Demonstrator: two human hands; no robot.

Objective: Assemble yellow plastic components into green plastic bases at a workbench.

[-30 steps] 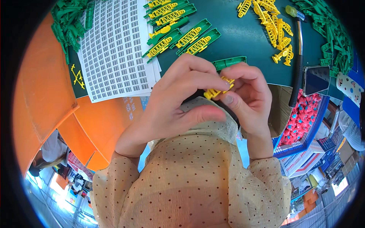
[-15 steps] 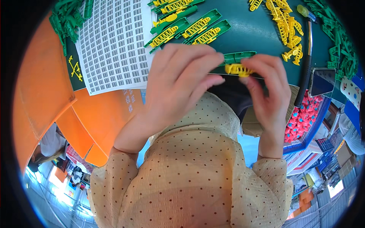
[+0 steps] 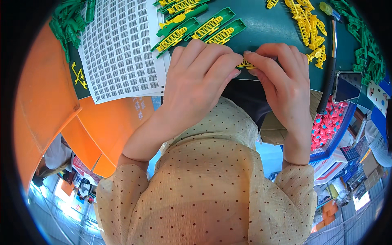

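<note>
A small yellow ribbed plastic piece [image 3: 245, 64] shows between my fingertips at the table's near edge. My right hand [image 3: 283, 71] pinches its right end between thumb and bent fingers. At its left end, my left hand [image 3: 200, 75] is closed, thumb and index finger against it; what lies under these fingers is hidden. Just beyond the left hand, green plastic shells [image 3: 212, 24] with yellow ribbed inserts lie in a slanted group. The loose green shell that lay between the hands is now covered by them.
Printed label sheets [image 3: 122, 53] lie left, beside thin yellow scraps [image 3: 79, 76] and a green parts pile [image 3: 67, 26]. At right are loose yellow pieces [image 3: 312, 30], more green parts [image 3: 367, 45], a phone [image 3: 348, 86], a black-handled tool [image 3: 328, 92] and a crate of pink items [image 3: 328, 126].
My right hand has moved up and left with the yellow piece, meeting the left hand. The left hand has shifted slightly up and right, and its fingers have closed.
</note>
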